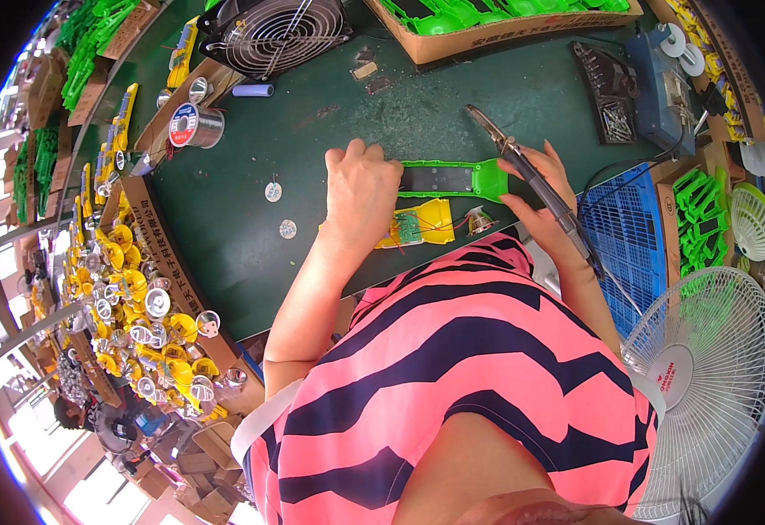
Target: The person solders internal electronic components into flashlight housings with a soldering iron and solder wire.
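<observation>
My left hand (361, 188) is closed over the left end of a long green plastic casing (491, 180), and its fingertips are hidden. In my right hand (544, 188) rests a soldering iron (540, 185), its handle across the palm and its tip pointing up and left, away from the casing. The thumb and fingers of that hand are close to the casing's right end. Nearer my body lies a yellow housing (435, 220) with a green circuit board (409, 228) on it. Thin wires run from there to a small lamp reflector (479, 220).
Two small round discs (273, 192) lie left of my left hand. A solder spool (196, 126) and a metal-grilled fan (277, 35) stand at far left. Boxes of yellow lamp parts (159, 302) line the left. At right are a black screw tray (606, 92), blue crate (623, 232) and white fan (706, 376).
</observation>
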Demonstrator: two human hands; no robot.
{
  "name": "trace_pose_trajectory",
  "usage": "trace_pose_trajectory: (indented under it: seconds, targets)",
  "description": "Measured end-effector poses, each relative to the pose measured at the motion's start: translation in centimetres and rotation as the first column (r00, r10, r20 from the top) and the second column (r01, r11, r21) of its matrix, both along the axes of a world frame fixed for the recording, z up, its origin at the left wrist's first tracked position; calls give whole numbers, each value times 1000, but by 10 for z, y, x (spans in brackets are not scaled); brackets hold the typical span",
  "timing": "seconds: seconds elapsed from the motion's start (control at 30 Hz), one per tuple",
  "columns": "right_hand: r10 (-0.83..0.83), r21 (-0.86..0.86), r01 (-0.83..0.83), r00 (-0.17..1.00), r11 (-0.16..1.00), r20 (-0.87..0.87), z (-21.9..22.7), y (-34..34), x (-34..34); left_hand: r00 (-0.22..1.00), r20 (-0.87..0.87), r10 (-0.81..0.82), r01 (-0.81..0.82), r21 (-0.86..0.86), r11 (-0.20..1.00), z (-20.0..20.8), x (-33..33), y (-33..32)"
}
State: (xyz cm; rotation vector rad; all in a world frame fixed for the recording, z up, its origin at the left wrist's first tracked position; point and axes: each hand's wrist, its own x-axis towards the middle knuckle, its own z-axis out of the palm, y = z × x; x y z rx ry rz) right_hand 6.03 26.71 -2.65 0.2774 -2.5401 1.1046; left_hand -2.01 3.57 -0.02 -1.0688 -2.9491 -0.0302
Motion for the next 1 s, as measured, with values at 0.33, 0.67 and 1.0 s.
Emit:
trace_pose_trajectory:
  seconds: [0.33, 0.67, 1.0]
  targets:
    - [5, -50, -3, 999, 999, 36, -5, 1, 1, 979, 63, -192, 135, 503, 854, 45, 10, -8]
    - [62, -50, -59, 996, 997, 63, -6, 7, 1, 956, 179, -233, 159, 351, 923, 6, 39, 3]
    - [159, -198, -158, 987, 967, -8, -10, -17, -21, 966, 201, -164, 31, 538, 842, -7, 46, 5]
